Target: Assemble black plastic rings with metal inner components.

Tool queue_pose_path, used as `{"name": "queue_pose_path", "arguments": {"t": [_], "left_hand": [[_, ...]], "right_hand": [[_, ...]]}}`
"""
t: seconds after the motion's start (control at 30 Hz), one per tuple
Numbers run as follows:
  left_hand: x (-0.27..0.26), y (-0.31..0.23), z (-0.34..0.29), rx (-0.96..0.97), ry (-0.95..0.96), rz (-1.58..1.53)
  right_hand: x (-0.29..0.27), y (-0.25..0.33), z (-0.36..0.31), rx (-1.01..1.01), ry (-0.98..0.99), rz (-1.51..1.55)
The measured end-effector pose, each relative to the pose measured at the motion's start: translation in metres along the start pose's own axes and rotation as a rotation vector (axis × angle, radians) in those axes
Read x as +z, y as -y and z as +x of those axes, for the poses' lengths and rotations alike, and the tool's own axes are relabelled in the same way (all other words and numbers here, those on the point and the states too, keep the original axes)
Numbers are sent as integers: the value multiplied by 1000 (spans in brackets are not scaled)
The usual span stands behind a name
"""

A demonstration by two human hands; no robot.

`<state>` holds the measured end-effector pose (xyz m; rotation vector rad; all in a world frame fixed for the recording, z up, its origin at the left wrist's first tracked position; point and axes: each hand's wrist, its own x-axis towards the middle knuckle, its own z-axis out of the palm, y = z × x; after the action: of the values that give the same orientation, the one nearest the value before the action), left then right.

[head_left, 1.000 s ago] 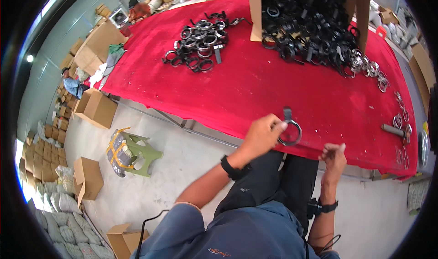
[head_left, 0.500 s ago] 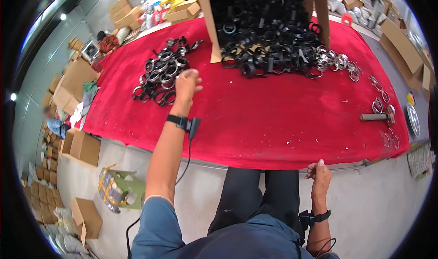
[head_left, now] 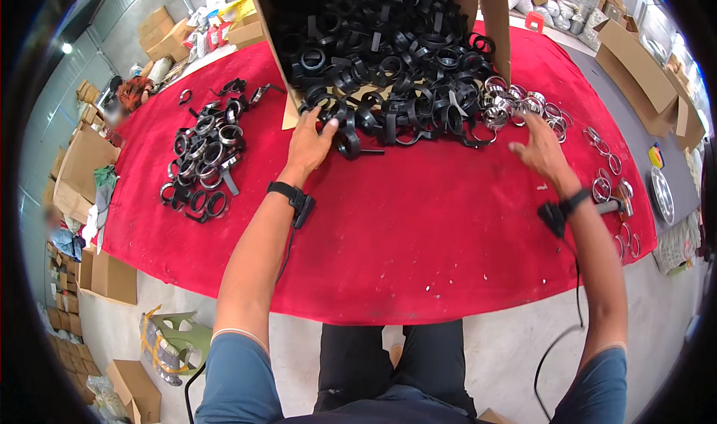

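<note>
Left hand [head_left: 310, 141] spread wide, fingertips touching black ring clamps [head_left: 388, 88] spilling from the cardboard box [head_left: 493, 20] at the red tabletop's [head_left: 418, 237] far edge. Right hand [head_left: 539, 146] open, holding nothing, just beside silver rings [head_left: 523, 106] toward the right edge.

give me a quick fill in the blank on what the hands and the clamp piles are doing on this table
1. The table is covered with a ____ cloth.
2. The left hand touches the black ring clamps spilling from a ____ box.
3. The right hand hovers beside the shiny ____ rings.
4. A separate pile of black and metal clamps lies to the person's ____.

Missing words: red; cardboard; silver; left
</note>
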<state>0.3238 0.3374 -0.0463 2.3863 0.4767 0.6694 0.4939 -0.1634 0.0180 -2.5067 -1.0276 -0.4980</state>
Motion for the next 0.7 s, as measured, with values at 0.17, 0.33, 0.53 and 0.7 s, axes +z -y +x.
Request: {"name": "queue_pose_path", "arguments": {"t": [0.17,0.33,0.53,0.7], "left_hand": [[10,2,14,-21,-30,88],[32,3,31,-48,47,137],[56,-36,14,83,181,148],[73,-85,-19,190,318,99]], "right_hand": [[41,-50,120,23,220,-139],[78,-85,151,-107,496,-311],[64,-33,93,3,421,112],[31,-8,36,32,428,213]]}}
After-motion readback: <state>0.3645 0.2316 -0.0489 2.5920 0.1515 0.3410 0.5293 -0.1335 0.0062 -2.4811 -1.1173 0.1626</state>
